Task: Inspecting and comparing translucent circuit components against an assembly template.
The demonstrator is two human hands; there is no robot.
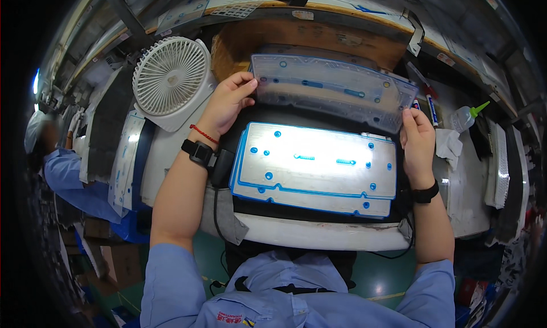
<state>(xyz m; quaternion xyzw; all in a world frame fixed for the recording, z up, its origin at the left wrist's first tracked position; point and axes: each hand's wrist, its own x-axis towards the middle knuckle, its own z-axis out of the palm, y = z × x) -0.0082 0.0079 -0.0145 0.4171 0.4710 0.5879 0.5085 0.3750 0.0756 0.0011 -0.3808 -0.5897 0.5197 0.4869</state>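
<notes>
I see an upper panel lying on a lower panel, with a sheet behind them spanning from left hand to right hand. I find a fan left of that sheet and a bottle right, a tissue before the bottle.

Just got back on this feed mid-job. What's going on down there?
A person is holding up a translucent panel by its two ends, the left grip at one end and the right grip at the other. Nearer the body, shiny blue-edged panels lie overlapped on a dark surface, with neither hand on them. A white fan stands to the left, and a squeeze bottle with a green nozzle is off to the right.
</notes>
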